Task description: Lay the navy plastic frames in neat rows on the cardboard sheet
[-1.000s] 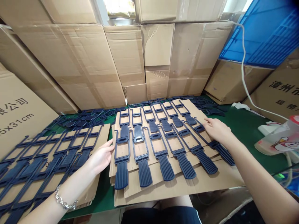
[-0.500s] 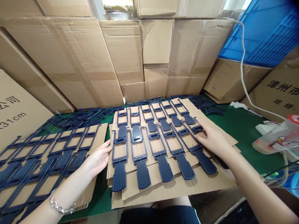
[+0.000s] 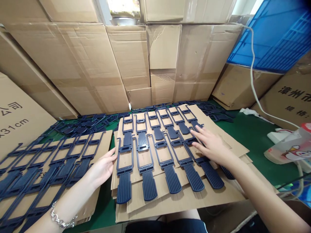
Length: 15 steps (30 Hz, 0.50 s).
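Observation:
Dark blue plastic frames with ribbed paddle ends (image 3: 173, 179) lie in two rows on a stack of cardboard sheets (image 3: 167, 205). My left hand (image 3: 103, 165), with a chain bracelet on its wrist, rests its outstretched fingertips against the left edge of the stack. It appears to hold nothing. Over the right side of the rows, my right hand (image 3: 211, 145) is open with fingers spread. Its fingertips are over the upper part of a right-hand frame (image 3: 211, 174) in the front row, hiding some of it; I cannot tell whether they touch it.
More blue frames cover a second cardboard sheet (image 3: 103, 139) at left. Loose frames (image 3: 80, 124) are heaped along the back of the green table (image 3: 239, 129). Cardboard boxes (image 3: 80, 71) form a wall behind. At right are a plastic cup (image 3: 289, 150), a white cable (image 3: 252, 64) and a blue crate (image 3: 272, 35).
My right hand has moved left and inward from the right edge of the rows, its fingers now spread over the frames. My left hand stays at the stack's left edge.

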Each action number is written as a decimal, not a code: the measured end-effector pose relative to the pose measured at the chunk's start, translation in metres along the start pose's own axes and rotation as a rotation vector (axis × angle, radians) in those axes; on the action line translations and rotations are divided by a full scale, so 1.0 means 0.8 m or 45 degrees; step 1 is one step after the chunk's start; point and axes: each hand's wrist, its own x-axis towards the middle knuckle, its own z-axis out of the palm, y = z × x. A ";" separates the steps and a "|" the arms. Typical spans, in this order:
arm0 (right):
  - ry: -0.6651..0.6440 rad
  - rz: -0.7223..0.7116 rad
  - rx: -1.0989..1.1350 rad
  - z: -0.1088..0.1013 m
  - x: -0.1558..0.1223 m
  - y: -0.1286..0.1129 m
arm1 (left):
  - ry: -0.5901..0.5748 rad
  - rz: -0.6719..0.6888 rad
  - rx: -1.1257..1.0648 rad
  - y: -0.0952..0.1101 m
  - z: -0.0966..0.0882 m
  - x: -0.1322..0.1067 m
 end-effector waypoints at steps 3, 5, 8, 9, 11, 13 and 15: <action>-0.171 -0.108 -0.035 0.003 -0.001 -0.019 | 0.014 -0.005 0.008 -0.001 -0.002 0.002; -0.216 -0.105 -0.070 0.006 0.000 -0.027 | 0.018 -0.006 0.011 -0.001 -0.003 0.003; -0.199 -0.084 -0.095 0.009 0.003 -0.029 | 0.018 -0.010 0.013 -0.003 -0.003 0.004; -0.187 -0.081 -0.096 0.009 0.004 -0.028 | 0.019 -0.008 0.011 -0.003 -0.004 0.005; -0.185 -0.079 -0.072 0.012 0.006 -0.024 | 0.031 -0.001 0.003 -0.005 -0.006 0.007; -0.207 -0.077 -0.016 0.015 0.008 -0.019 | 0.030 0.008 -0.005 -0.006 -0.008 0.008; -0.218 -0.088 0.031 0.019 0.010 -0.015 | 0.024 0.013 -0.005 -0.008 -0.010 0.009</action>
